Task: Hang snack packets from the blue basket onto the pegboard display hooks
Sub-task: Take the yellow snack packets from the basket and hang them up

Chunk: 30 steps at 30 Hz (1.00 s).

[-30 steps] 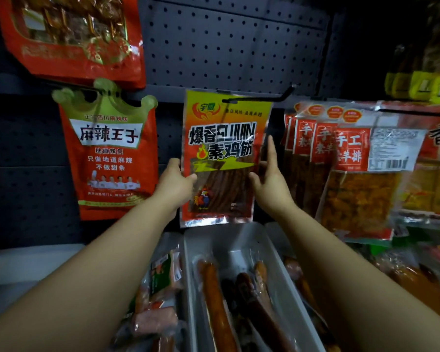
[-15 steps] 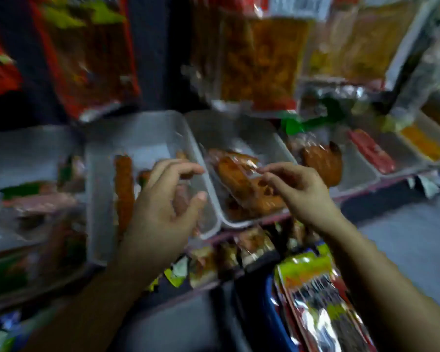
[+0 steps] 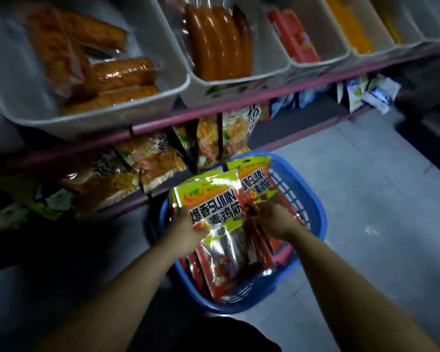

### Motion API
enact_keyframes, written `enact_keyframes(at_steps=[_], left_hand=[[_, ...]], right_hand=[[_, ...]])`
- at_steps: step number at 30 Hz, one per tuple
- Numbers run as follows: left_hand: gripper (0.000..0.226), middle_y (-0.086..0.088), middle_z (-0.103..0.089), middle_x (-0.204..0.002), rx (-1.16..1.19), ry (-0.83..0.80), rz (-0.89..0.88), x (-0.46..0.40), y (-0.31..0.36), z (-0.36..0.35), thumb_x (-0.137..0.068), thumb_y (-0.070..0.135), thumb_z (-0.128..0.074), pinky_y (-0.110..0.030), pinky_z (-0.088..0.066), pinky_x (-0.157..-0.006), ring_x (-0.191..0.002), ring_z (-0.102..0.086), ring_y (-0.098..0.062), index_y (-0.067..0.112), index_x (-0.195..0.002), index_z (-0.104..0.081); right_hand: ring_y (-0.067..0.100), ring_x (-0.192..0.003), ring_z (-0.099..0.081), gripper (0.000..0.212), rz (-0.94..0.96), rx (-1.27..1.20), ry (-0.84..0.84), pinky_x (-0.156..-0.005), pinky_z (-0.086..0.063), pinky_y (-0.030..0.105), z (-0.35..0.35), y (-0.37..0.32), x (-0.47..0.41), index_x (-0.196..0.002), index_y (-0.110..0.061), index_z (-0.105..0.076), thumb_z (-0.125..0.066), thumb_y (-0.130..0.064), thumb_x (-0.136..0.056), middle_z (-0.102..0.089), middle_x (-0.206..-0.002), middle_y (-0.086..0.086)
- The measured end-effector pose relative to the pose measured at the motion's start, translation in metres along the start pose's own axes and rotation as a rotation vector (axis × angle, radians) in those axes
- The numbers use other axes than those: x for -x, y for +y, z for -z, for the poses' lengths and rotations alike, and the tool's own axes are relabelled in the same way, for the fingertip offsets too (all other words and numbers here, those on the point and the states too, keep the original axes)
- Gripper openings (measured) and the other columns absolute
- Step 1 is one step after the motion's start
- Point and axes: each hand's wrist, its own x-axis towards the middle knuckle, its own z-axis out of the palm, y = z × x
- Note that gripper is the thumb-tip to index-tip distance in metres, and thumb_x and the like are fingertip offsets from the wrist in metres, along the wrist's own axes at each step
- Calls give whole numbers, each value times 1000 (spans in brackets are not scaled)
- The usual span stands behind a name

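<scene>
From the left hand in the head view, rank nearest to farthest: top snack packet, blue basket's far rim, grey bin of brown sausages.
1. Yellow-and-red top snack packet, gripped by the left hand.
2. Blue plastic basket's far rim, ahead, right.
3. Grey bin of brown sausages, upper shelf.

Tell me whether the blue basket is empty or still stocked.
Still stocked. The blue basket holds several snack packets; the left hand grips the top packet, and the right hand reaches among others.
</scene>
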Motion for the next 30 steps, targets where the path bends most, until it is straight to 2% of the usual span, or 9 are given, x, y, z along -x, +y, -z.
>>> enact_keyframes(at_steps=[5, 9, 12, 14, 18, 21, 25, 28, 30], left_hand=[[75, -21, -50, -132, 81, 319, 203, -13, -5, -26, -73, 10, -76, -41, -41, -101, -122, -49, -36, 0, -137, -37], [40, -14, -63, -97, 442, 437, 222, -6, 1, -41, -79, -4, -67, -30, -45, -79, -86, -59, -24, 3, -114, -49], [11, -3, -56, -75, 593, 355, 238, -5, 3, -50, -84, 8, -67, -29, -40, -72, -74, -51, -17, 9, -91, -58], [10, -3, -54, -70, 591, 353, 251, -10, 2, -51, -87, 11, -63, -29, -37, -62, -72, -50, -19, 13, -78, -58], [15, -13, -57, -77, 706, 410, 253, -18, 0, -43, -91, 14, -52, -36, -43, -68, -73, -54, -23, 16, -76, -53], [10, -12, -64, -88, 708, 495, 238, -21, -4, -33, -91, 19, -52, -37, -47, -69, -79, -61, -28, 22, -82, -58], [14, 2, -70, -102, 702, 458, 158, -17, -9, -21, -87, 27, -64, -37, -50, -83, -93, -65, -18, 33, -100, -65], [6, 15, -69, -93, 671, 467, 132, -15, -5, -15, -83, 32, -68, -20, -43, -71, -85, -61, 0, 36, -87, -68], [6, 12, -69, -87, 667, 485, 143, -16, -3, -12, -84, 27, -68, -19, -42, -67, -83, -62, -3, 33, -82, -68]], right_hand=[[23, -92, -64, 25, -50, -296, 72, -77, -47, 31, -25, 6, -23, -105, -1, -67, -66, -19, -87, -70, -102, 16], [12, -75, -56, 19, 32, -303, -33, -65, -39, 22, -23, 12, -31, -82, -8, -70, -61, -21, -92, -66, -77, 7], [7, -59, -51, 29, -7, -410, 39, -59, -39, 23, -13, 27, -42, -65, -21, -62, -59, -25, -94, -58, -62, -5], [20, -78, -62, 15, -34, -360, 151, -76, -48, 30, -5, 40, -57, -87, -14, -69, -59, -24, -93, -66, -84, 8], [37, -121, -51, 47, -182, -198, 61, -103, -40, 47, 1, 63, -82, -134, -13, -49, -48, -41, -97, -53, -132, 21], [38, -118, -54, 49, -136, -105, 43, -98, -44, 43, -12, 66, -81, -135, -21, -49, -38, -50, -98, -57, -129, 22], [35, -92, -65, 49, -108, 45, 268, -73, -49, 37, -19, 64, -74, -96, -18, -66, -45, -61, -90, -71, -96, 14], [28, -95, -66, 45, -90, -268, 197, -83, -52, 38, -12, 61, -93, -107, -12, -64, -65, -50, -84, -70, -104, 9], [21, -102, -63, 53, -77, -514, 89, -91, -50, 38, -6, 53, -108, -122, -16, -56, -73, -43, -80, -66, -115, 1]])
